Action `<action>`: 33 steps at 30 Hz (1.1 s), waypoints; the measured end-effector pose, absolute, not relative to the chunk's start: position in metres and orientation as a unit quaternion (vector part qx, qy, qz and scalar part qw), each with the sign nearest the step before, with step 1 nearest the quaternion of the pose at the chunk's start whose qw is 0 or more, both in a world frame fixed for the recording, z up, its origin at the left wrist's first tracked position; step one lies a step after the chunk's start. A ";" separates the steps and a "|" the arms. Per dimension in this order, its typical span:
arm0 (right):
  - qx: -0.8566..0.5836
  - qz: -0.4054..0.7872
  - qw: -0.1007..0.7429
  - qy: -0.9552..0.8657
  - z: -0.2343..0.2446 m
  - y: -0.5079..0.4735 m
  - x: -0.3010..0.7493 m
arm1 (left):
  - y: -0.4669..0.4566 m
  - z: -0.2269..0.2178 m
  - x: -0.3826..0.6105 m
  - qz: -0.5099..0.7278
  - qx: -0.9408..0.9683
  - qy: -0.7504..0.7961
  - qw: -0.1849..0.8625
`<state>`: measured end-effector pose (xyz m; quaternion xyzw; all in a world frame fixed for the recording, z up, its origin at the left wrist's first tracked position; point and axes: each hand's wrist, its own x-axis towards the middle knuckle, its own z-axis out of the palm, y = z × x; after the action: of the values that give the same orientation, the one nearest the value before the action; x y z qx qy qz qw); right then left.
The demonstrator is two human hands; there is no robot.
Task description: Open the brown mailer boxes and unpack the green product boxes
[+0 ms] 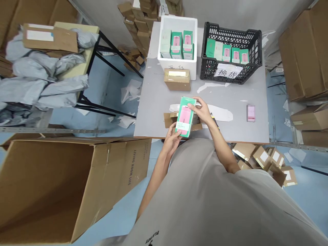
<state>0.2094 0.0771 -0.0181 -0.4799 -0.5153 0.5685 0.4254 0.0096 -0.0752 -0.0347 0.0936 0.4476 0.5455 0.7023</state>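
Note:
A green box with a pink picture is held tilted between both hands, above the table's front edge. My left hand grips its lower left corner, thumb on the front. At the upper right edge, my right hand has its thumb on the face and fingers behind. Beneath it lies an opened small brown carton with its flaps apart, partly hidden by the box and hands. A dark tool with yellow marks shows partly beside my right wrist.
A white foam bin and a black plastic crate hold similar green boxes. A closed carton sits before the bin. A pink item lies right. A big open carton stands lower left; grey parcels fill the side table.

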 end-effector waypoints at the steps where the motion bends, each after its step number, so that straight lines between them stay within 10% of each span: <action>1: -0.471 0.580 0.422 -0.513 -0.018 0.078 0.210 | -0.076 -0.036 0.008 0.543 0.077 0.440 0.711; 33: -0.420 0.601 0.406 -0.545 -0.016 0.083 0.213 | -0.067 -0.055 -0.002 0.476 0.025 0.392 0.787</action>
<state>0.2132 0.0827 -0.0164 -0.4202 -0.5451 0.6010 0.4063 -0.0022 -0.0669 -0.0552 0.0250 0.3922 0.4758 0.7869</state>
